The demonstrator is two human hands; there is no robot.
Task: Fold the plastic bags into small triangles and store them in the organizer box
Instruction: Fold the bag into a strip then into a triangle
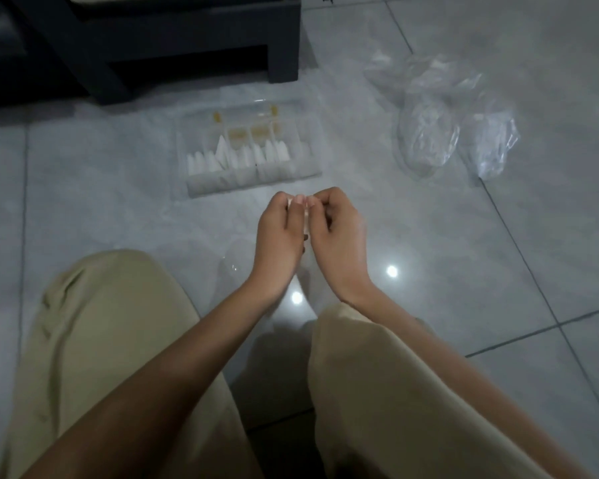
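Observation:
My left hand (278, 233) and my right hand (338, 233) are held close together above the floor, both pinching a narrow folded strip of clear plastic bag (306, 216) between their fingertips. Most of the strip is hidden between my hands. Just beyond them lies the clear organizer box (201, 188), open, with several white folded triangles (237, 157) standing in its near compartments. A heap of loose clear plastic bags (443, 115) lies on the tiles to the far right.
I sit on a grey tiled floor (498, 271) with my knees in beige trousers (94, 340) at the bottom. A dark piece of furniture (170, 39) stands behind the box. A faint clear plastic piece (232, 267) lies near my left wrist.

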